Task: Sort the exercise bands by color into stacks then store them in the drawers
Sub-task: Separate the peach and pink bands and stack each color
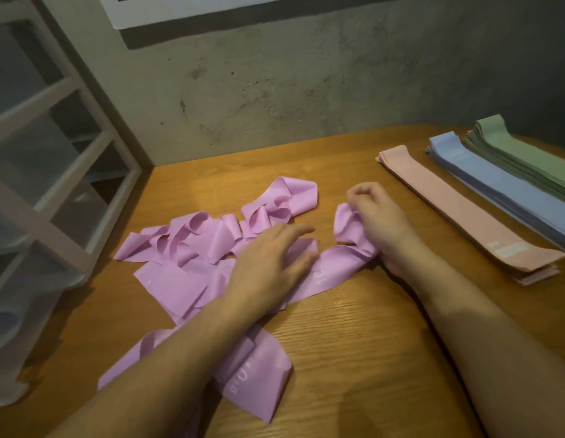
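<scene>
A loose heap of several purple exercise bands lies crumpled on the wooden table. My left hand presses flat on one purple band in the heap, fingers straight. My right hand pinches the bunched end of a purple band just right of the heap. At the right lie three flat stacks side by side: peach bands, blue bands and green bands.
A white-framed drawer unit with translucent drawers stands at the left edge of the table. A bare concrete wall closes the back. Bare tabletop shows in front of my arms.
</scene>
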A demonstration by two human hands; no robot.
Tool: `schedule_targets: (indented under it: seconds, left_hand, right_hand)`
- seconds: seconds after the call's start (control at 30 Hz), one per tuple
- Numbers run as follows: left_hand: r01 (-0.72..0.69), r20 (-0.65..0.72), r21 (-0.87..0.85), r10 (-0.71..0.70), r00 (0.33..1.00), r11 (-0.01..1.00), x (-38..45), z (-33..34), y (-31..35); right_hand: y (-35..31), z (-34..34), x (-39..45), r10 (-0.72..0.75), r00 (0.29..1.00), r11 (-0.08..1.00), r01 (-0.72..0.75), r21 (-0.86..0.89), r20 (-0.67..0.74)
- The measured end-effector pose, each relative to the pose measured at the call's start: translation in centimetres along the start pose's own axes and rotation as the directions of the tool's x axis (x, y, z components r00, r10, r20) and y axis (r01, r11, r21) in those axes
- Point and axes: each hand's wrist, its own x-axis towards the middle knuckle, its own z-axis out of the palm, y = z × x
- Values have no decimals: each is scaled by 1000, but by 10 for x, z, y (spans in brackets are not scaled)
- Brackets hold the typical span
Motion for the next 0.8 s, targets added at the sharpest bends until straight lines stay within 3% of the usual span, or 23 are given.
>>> schedule_targets:
  seconds: [0.1,0.17,0.23,0.3,0.37,0.43,0.53,0.63,0.67,0.73,0.8]
  left_hand:
    - [9,-69,38,-6,998,999,-1,-12,-18]
    - [-20,-79,121,29,996,992,-1,-21,-26]
    - [-37,-53,205,48,997,978,0,-29,-30]
    - [-27,-21,320,36,999,947,0,-34,-27]
    - [-21,-1,373,23,1000,928,1,-36,-18]
    - [-21,32,348,10,999,937,4,-36,-5]
    - [4,156,229,-41,987,974,9,-31,11]
    - [21,124,155,-41,992,988,12,-23,23]
    - [48,85,94,-56,995,994,12,-21,26]
    - [160,75,-192,-148,986,968,11,-22,32]
    - [221,125,-487,-183,975,845,9,-27,40]
  right_hand:
    - [1,-1,-6,-203,948,894,282,-347,246]
    - [-3,-7,-10,-138,883,668,417,-616,449]
    - [-12,-15,-13,-2,847,465,472,-749,532]
    - [-17,-20,-13,42,823,395,507,-766,567]
    - [-16,-22,-11,0,825,423,511,-748,565]
    - [-12,-22,-7,-68,843,539,481,-691,534]
    - [-7,-18,-8,-172,867,807,397,-438,469]
    - [-11,-17,-14,-208,910,949,277,-150,360]
    - [-12,-18,-14,-192,920,972,226,-60,341]
    - [-13,-20,-14,-148,916,989,127,80,374]
    - [-14,-21,-15,-125,894,986,64,156,430]
